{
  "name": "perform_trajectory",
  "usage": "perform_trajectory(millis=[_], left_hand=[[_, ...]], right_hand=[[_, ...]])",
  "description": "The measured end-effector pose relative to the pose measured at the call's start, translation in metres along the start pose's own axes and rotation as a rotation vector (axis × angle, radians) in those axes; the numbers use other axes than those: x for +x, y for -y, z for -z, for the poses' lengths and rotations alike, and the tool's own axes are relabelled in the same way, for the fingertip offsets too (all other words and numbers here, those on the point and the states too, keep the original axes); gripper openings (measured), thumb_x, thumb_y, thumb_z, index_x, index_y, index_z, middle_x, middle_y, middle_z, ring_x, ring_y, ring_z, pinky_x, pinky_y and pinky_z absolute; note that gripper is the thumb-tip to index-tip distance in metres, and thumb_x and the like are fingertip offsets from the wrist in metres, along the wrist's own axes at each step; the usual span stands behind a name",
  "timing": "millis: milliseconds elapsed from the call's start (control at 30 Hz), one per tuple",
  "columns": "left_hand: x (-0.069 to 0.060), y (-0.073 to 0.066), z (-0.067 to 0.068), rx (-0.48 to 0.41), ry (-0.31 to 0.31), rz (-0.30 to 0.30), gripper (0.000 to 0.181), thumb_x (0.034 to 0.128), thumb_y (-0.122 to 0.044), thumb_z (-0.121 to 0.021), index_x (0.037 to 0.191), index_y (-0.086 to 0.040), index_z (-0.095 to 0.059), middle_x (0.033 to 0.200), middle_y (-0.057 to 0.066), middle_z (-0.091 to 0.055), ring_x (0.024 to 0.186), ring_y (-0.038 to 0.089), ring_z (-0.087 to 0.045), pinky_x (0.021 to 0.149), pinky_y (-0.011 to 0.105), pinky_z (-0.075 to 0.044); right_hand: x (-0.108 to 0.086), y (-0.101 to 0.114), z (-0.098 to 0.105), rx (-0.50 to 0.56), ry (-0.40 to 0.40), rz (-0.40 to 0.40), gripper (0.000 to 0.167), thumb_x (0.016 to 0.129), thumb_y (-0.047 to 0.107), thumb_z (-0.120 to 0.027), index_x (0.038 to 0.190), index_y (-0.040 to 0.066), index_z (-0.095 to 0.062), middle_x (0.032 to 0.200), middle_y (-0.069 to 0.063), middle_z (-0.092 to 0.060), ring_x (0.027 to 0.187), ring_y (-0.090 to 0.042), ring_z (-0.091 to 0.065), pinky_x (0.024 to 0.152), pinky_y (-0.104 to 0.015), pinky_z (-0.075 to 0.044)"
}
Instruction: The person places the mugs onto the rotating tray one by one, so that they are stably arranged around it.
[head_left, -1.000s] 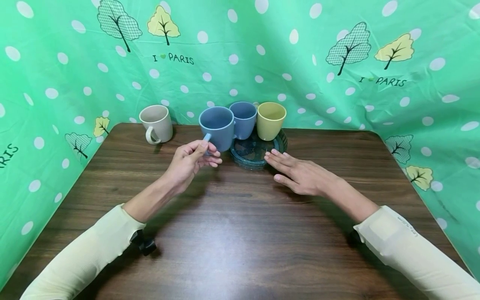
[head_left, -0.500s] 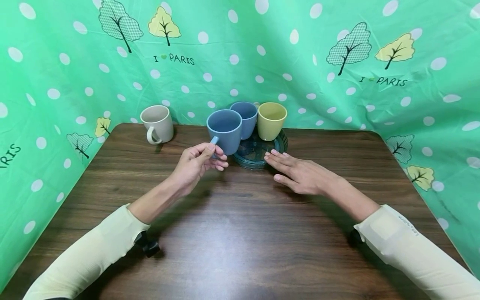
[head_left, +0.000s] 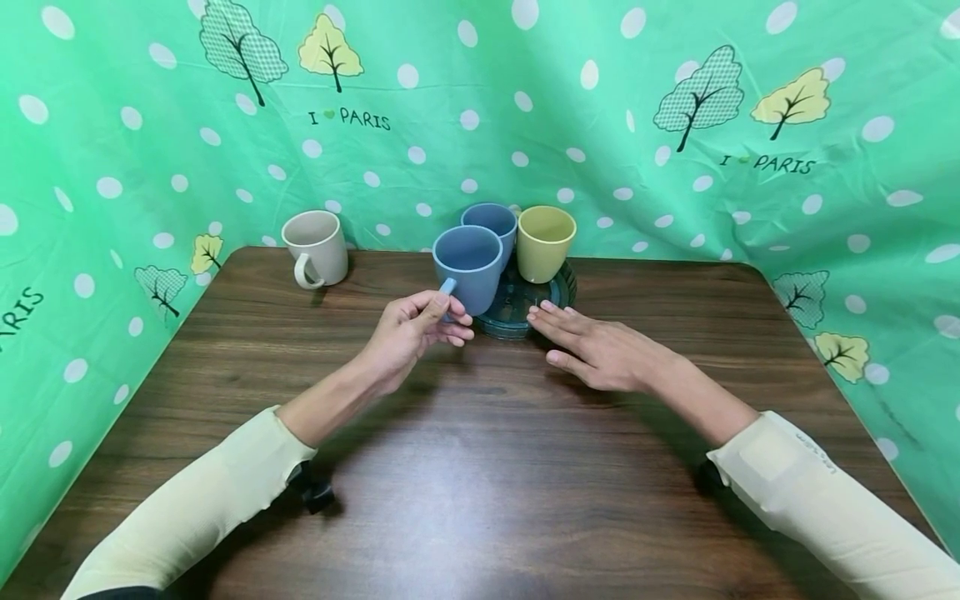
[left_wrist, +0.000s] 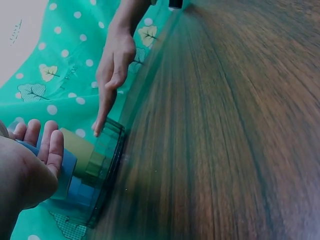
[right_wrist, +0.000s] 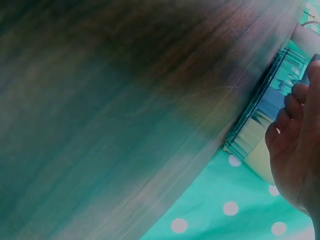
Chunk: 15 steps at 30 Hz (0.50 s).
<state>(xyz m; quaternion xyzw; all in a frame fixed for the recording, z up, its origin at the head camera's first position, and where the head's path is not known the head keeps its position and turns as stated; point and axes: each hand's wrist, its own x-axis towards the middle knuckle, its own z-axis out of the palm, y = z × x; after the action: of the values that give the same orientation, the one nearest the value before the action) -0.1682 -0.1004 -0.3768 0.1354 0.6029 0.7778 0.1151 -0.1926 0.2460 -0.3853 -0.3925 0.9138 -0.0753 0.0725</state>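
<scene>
Loading is judged in hand: right hand (head_left: pixel 596 350) held straight-fingered, thumb apart; near blue mug (head_left: pixel 477 290) pinched by handle (head_left: pixel 448 286) in left hand (head_left: pixel 411 337) at left of teal glass dish (head_left: pixel 506 331); lowering beside far blue mug (head_left: pixel 491 216) and yellow mug (head_left: pixel 545 252) seemingly called for.

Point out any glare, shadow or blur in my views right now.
Head: bright glare on the dark brown wooden table, soft shadow beside the left cream fabric sleeve, nearer round blue mug clear; left wrist: dim, bluish cast, washed-out pale at upper left; right wrist: dim, wood grain soft toward lower left, round see-through teal dish near the right edge.
</scene>
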Motion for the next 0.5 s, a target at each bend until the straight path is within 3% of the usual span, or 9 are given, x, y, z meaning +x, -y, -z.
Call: perform_trajectory(millis=[500], left_hand=[[0.0092,0.0099,-0.0098,0.001,0.006,0.025,0.028,0.1217,-0.016,-0.052,0.108,-0.004,-0.073,0.099,0.005,-0.082,0.090,0.016,-0.083,0.086,0.029,-0.069]], right_hand=[[0.0019,0.0002,0.0010,0.005,-0.013,0.023,0.065,0.121,0.042,-0.051,0.179,0.017,-0.032,0.188,-0.006,-0.027,0.176,-0.031,-0.027,0.139,-0.059,-0.036]])
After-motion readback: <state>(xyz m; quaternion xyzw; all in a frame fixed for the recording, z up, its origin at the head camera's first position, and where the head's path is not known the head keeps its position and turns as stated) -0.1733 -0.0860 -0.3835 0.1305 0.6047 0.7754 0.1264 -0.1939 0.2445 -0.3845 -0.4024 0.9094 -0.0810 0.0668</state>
